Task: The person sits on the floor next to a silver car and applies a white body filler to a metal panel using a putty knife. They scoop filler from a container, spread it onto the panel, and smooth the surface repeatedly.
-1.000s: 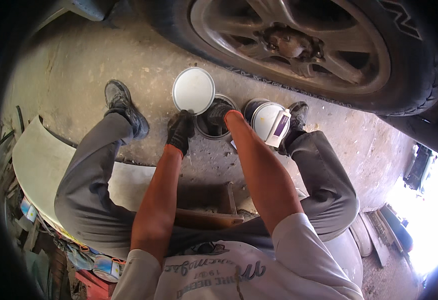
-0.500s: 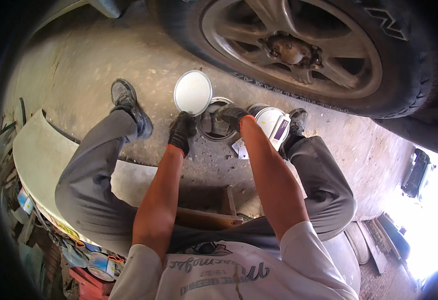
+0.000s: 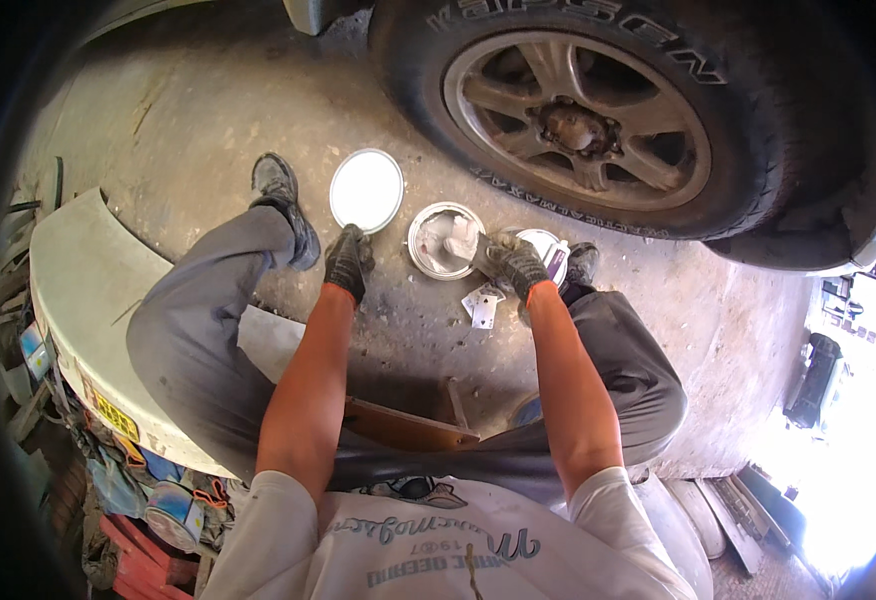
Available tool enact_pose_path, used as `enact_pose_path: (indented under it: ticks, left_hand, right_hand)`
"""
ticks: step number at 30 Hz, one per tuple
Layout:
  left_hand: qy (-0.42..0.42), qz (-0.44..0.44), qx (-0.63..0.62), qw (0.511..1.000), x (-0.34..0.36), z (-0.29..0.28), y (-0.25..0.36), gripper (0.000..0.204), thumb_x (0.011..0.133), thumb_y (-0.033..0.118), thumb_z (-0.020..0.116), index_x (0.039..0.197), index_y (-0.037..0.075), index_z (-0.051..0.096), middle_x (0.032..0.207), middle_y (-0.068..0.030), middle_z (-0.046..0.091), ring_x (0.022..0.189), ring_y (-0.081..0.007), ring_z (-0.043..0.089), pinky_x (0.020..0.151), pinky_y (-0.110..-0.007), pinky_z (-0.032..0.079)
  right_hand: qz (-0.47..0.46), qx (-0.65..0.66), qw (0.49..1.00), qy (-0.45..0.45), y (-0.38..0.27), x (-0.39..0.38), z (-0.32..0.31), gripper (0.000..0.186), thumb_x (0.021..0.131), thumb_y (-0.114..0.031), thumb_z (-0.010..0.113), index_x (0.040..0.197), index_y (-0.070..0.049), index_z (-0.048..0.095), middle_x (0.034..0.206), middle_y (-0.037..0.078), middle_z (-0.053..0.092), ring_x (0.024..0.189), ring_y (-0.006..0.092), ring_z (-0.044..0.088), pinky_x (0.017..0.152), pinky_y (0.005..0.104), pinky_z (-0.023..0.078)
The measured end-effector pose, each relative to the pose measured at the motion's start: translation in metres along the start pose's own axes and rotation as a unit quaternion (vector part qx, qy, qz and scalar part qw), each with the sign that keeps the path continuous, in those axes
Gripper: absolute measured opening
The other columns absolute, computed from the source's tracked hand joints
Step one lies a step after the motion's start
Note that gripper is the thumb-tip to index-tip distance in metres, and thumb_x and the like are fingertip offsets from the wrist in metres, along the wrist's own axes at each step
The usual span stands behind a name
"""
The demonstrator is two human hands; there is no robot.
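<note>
Right hand (image 3: 518,263) now out of can (image 3: 412,248), fingers gripping scraper (image 3: 482,254) loaded with pale paste (image 3: 462,238). Left hand's (image 3: 349,263) fingers grasp lid (image 3: 367,190), left of can.

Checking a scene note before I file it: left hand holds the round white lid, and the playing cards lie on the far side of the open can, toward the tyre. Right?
Not quite: the playing cards lie on the near side of the open can, toward the person, as the head view shows. The left hand does hold the round white lid.
</note>
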State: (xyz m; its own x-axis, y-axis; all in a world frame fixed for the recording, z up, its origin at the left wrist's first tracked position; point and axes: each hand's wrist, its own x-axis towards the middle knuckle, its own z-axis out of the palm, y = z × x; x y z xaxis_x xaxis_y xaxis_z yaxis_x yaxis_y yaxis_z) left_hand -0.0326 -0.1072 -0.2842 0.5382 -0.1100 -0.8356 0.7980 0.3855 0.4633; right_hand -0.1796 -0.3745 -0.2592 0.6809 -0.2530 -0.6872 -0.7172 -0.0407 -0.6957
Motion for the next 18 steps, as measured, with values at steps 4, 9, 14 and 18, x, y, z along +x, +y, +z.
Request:
enact_pose_path:
  ticks: [4, 9, 14, 18]
  left_hand:
    - [0.06, 0.043, 0.089, 0.993, -0.011, -0.006, -0.003, 0.016, 0.088, 0.02, 0.059, 0.075, 0.014, 0.051, 0.059, -0.0007, 0.052, 0.042, -0.0148, 0.045, 0.038, -0.029, 0.034]
    - [0.002, 0.154, 0.28, 0.948, -0.027, 0.002, -0.012, 0.019, 0.081, 0.016, 0.064, 0.078, 0.003, 0.05, 0.067, -0.0078, 0.057, 0.052, -0.0117, 0.052, 0.043, -0.028, 0.041]
    - [-0.039, 0.178, 0.499, 0.847, -0.012, 0.01, -0.052, 0.031, 0.077, 0.02, 0.067, 0.091, -0.006, 0.055, 0.082, -0.0186, 0.064, 0.076, -0.0261, 0.063, 0.067, -0.038, 0.051]
    - [-0.092, 0.189, 0.453, 0.866, 0.025, 0.014, -0.091, 0.031, 0.076, 0.019, 0.066, 0.092, -0.004, 0.054, 0.085, -0.0211, 0.063, 0.08, -0.0305, 0.063, 0.073, -0.039, 0.051]
  right_hand:
    - [-0.081, -0.111, 0.989, 0.052, -0.022, -0.03, -0.004, 0.029, 0.092, -0.019, 0.055, 0.118, -0.009, 0.062, 0.104, 0.012, 0.067, 0.094, 0.0222, 0.062, 0.086, 0.0309, 0.047]
    - [-0.028, 0.042, 0.997, 0.063, -0.049, -0.06, -0.008, 0.033, 0.094, -0.021, 0.053, 0.122, -0.008, 0.06, 0.112, 0.016, 0.065, 0.103, 0.03, 0.061, 0.092, 0.0351, 0.045]
    - [-0.127, -0.158, 0.967, 0.156, -0.073, -0.108, -0.035, 0.033, 0.093, -0.021, 0.055, 0.12, -0.003, 0.06, 0.114, 0.018, 0.063, 0.106, 0.0311, 0.06, 0.091, 0.0358, 0.045]
    - [-0.117, -0.062, 0.974, 0.183, -0.086, -0.135, -0.044, 0.033, 0.09, -0.02, 0.059, 0.117, -0.001, 0.06, 0.109, 0.016, 0.064, 0.099, 0.0279, 0.061, 0.088, 0.0342, 0.046]
